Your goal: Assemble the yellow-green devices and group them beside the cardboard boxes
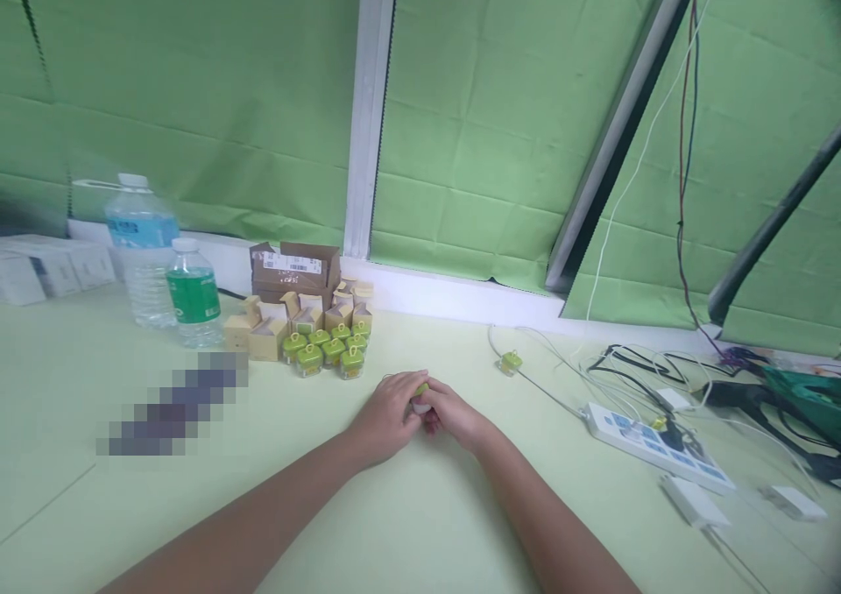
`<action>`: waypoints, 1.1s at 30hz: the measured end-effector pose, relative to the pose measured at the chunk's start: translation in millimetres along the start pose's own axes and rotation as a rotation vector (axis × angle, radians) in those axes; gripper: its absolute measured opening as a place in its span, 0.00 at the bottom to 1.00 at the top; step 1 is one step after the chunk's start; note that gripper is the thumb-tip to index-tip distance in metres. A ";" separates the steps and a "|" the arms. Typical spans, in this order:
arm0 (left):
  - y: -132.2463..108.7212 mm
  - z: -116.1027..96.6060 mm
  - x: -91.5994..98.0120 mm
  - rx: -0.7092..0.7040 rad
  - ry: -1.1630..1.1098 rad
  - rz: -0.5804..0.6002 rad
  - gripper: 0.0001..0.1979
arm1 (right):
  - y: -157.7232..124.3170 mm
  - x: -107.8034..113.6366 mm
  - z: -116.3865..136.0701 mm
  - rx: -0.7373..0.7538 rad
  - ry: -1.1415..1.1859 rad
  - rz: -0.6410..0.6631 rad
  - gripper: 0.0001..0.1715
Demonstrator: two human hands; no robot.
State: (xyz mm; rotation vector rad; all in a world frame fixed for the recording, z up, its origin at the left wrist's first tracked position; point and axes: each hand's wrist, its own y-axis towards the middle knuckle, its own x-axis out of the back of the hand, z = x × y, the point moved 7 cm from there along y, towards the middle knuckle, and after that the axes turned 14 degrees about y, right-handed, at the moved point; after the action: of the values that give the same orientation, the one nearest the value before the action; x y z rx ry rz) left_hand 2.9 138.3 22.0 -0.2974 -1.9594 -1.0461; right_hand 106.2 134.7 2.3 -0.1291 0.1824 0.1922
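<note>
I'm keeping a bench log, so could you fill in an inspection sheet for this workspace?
Surface: pale table, a thin line at the left.
Job's things: green-topped jar in the hands; grouped jars before open small cartons; lone jar apart, by a cable.
Clutter: large bottle, green-labelled bottle, brown cardboard box, white boxes; a pixelated patch, contents unreadable.
Hands: left hand and right hand together around the jar, fingers partly hidden.
Cables: grey cable leads to the white power strip; others tangle beyond it.
Surroundings: green blinds, hanging wires at right.
</note>
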 end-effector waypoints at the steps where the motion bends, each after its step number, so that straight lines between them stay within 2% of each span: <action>1: -0.2 -0.5 -0.7 0.000 -0.004 0.008 0.32 | 0.8 0.1 -0.3 0.002 -0.012 0.001 0.10; 8: -0.4 0.4 -4.2 -0.001 -0.063 0.047 0.33 | 2.0 -1.0 -2.0 0.003 -0.036 0.007 0.08; 14: -3.9 6.7 1.8 -0.018 -0.117 0.100 0.36 | -0.4 1.6 -3.9 -0.020 -0.077 -0.016 0.08; 21: -1.9 -1.1 11.5 -0.042 -0.119 0.072 0.27 | -1.0 14.0 -0.9 -0.002 -0.094 -0.065 0.15; 26: -0.1 4.3 10.7 0.006 -0.149 0.055 0.18 | -1.6 20.8 1.2 0.023 -0.096 -0.038 0.15; 30: 0.0 12.5 11.2 0.064 -0.157 -0.004 0.17 | -2.4 37.0 8.1 0.095 -0.194 -0.145 0.18; 33: 0.4 18.5 12.3 0.115 -0.149 -0.043 0.17 | -4.9 48.4 18.5 0.240 -0.412 -0.248 0.14</action>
State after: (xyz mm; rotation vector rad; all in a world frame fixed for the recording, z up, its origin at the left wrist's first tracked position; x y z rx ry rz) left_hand -15.0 150.5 26.9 -0.2770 -2.1598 -0.9571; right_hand 157.0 141.2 11.6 0.1271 -0.2215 -0.0531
